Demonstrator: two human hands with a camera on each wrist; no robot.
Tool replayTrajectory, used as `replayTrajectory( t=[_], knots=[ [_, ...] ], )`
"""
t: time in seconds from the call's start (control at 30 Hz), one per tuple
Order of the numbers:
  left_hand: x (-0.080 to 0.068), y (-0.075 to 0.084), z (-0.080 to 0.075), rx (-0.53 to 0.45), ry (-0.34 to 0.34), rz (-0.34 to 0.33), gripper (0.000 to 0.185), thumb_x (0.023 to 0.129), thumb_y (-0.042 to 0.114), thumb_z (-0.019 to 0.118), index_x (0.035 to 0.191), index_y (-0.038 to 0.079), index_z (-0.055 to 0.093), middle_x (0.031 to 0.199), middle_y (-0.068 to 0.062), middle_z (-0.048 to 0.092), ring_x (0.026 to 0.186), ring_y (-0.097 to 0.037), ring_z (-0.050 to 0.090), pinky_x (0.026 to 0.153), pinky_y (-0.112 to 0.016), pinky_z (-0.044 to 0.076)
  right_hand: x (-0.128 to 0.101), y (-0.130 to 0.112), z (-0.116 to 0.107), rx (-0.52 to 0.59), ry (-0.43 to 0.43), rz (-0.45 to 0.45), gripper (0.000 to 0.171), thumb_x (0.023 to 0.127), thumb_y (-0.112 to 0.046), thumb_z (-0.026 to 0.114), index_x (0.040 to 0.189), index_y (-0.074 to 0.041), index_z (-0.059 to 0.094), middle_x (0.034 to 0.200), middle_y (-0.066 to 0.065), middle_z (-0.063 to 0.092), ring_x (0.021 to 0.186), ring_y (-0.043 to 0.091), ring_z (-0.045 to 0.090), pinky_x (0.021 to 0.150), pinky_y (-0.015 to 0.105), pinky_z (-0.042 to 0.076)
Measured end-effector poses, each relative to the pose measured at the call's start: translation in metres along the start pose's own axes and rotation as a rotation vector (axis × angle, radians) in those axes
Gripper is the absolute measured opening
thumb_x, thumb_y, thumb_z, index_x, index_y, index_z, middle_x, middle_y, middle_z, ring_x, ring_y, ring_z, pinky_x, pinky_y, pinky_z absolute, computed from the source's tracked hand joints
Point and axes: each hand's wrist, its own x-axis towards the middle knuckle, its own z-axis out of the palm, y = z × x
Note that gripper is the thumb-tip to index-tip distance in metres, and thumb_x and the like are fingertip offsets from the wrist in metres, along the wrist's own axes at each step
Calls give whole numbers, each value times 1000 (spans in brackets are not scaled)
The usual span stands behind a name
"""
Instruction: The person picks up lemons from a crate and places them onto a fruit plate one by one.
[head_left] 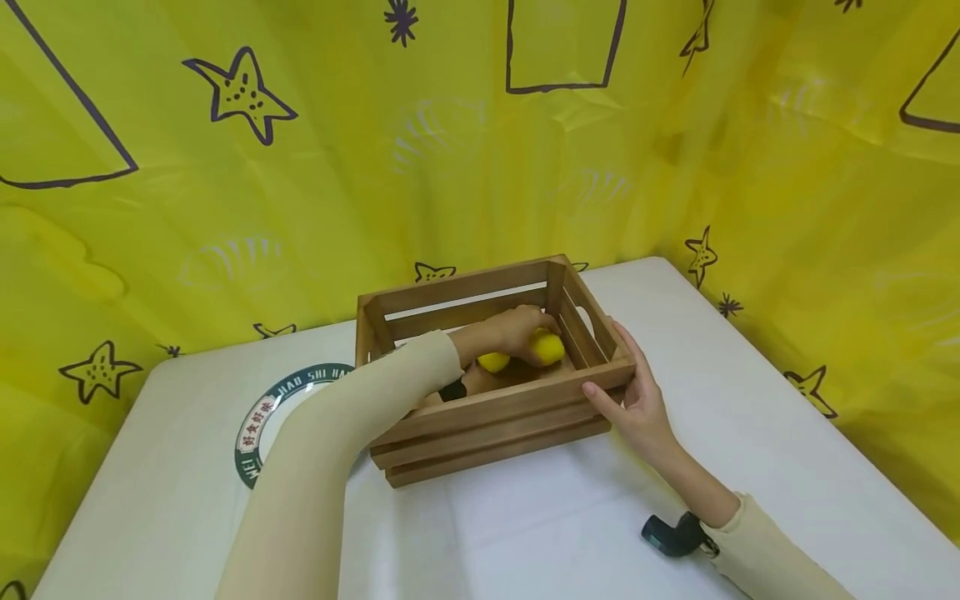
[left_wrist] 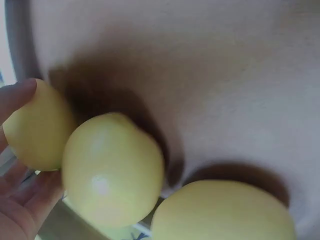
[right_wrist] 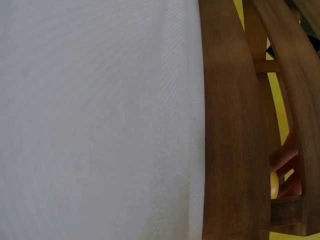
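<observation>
Close under the left wrist camera sit three lemons on the wooden crate floor, the left hand curled over one, the right hand bracing the crate's corner with straight fingers.

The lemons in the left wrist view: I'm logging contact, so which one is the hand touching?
The leftmost lemon: the left hand has a fingertip on its top edge. The middle lemon and the bottom-right lemon show no finger contact.

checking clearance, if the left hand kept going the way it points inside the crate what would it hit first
Probably the crate's right end wall: the left hand, over the yellow fruits, points toward it, though depth is unclear.
</observation>
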Motion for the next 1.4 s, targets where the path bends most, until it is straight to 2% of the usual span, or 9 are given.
replayTrajectory(
  t=[0.17, 0.33, 0.63, 0.83, 0.97, 1.1, 1.27, 1.4],
  knots=[
    [-4, -1, -2, -49, 44, -4, 54, 83, 16, 78, 132, 6, 59, 132, -9, 60, 123, -24, 50, 106, -32, 39, -4, -1, 1, -19, -1, 32, 83, 84, 18, 58, 154, -5, 20, 161, 17, 15, 147, 18, 15, 113, 14, 20],
    [-7, -1, -2, -63, 58, 24, 55, 83, 16, 78, 132, 2, 58, 132, -11, 60, 124, -25, 51, 108, -31, 38, -7, -1, 2, -17, -10, 37, 83, 84, 17, 58, 154, -4, 21, 160, 18, 15, 146, 15, 18, 113, 13, 21],
    [-11, 3, -11, -38, 67, 77, 53, 84, 16, 76, 132, 2, 58, 132, -10, 60, 124, -23, 53, 106, -31, 40, -8, -1, 3, -22, -9, 50, 82, 85, 16, 58, 154, -6, 22, 161, 16, 16, 146, 19, 19, 111, 12, 23],
    [-20, 3, -23, -65, 119, 47, 53, 82, 17, 79, 131, 6, 60, 131, -7, 61, 120, -21, 53, 104, -30, 42, -7, -1, 5, -20, -12, 30, 82, 84, 17, 58, 154, -5, 21, 160, 17, 16, 145, 14, 21, 111, 12, 22],
    [-26, 5, -32, -83, 155, 25, 53, 82, 14, 79, 130, 5, 61, 130, -8, 61, 120, -22, 53, 102, -30, 42, -5, -1, 6, -17, -16, 15, 81, 84, 16, 58, 154, -5, 21, 160, 17, 17, 144, 12, 23, 111, 13, 23],
    [-29, 8, -39, -92, 153, 10, 54, 82, 16, 79, 131, 4, 60, 131, -9, 60, 121, -23, 51, 102, -31, 43, -5, 0, 4, -16, -12, 8, 82, 84, 17, 57, 154, -5, 21, 160, 17, 17, 143, 12, 24, 111, 12, 25],
    [-28, 9, -45, -92, 152, 23, 55, 83, 16, 79, 132, 3, 58, 132, -10, 60, 121, -22, 53, 101, -28, 43, -4, 0, 0, 14, -12, 0, 82, 84, 18, 56, 155, -5, 20, 161, 16, 16, 141, 9, 26, 110, 13, 27],
    [-30, 11, -52, -165, 182, 23, 56, 82, 19, 79, 133, 5, 58, 132, -9, 60, 120, -22, 54, 98, -27, 44, -2, -1, -2, 18, -11, -12, 82, 84, 19, 56, 154, -5, 20, 161, 17, 16, 140, 8, 27, 109, 13, 27]
  ],
)
